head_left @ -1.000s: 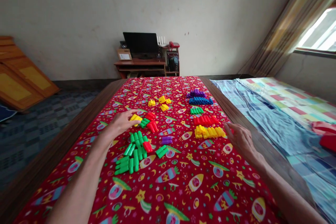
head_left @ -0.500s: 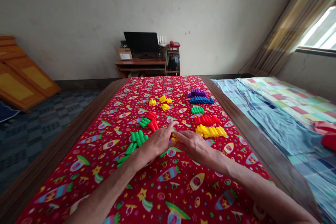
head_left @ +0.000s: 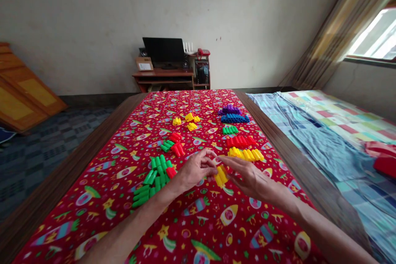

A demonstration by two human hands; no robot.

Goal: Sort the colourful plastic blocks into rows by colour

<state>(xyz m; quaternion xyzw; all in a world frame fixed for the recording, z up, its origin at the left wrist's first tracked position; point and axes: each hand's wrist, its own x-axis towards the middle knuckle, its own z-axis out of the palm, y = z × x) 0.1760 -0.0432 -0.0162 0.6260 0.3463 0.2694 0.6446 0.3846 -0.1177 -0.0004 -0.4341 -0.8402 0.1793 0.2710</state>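
Note:
A small yellow tube block (head_left: 221,176), made of joined plastic tubes, is between my hands over the red patterned cloth. The fingers of my left hand (head_left: 198,169) are bent, their tips closed on its left edge. My right hand (head_left: 250,176) is at the block's right side, fingers stretched out and apart from the thumb; whether it touches the block is hard to see. Beyond it lie rows of yellow blocks (head_left: 247,154) and red blocks (head_left: 241,141). Several green blocks (head_left: 159,171) are grouped left of my left forearm, a red block (head_left: 170,172) among them.
Farther up the cloth are green blocks (head_left: 230,130), blue blocks (head_left: 235,118), purple blocks (head_left: 230,109) and loose yellow pieces (head_left: 192,119). More red pieces (head_left: 177,148) lie at left. A bed (head_left: 321,140) adjoins the right side; a desk with a monitor (head_left: 163,51) stands beyond.
Both hands have moved right and drawn apart, uncovering the yellow block between them, which has shifted right. The red block by the green group now shows. The view has turned slightly.

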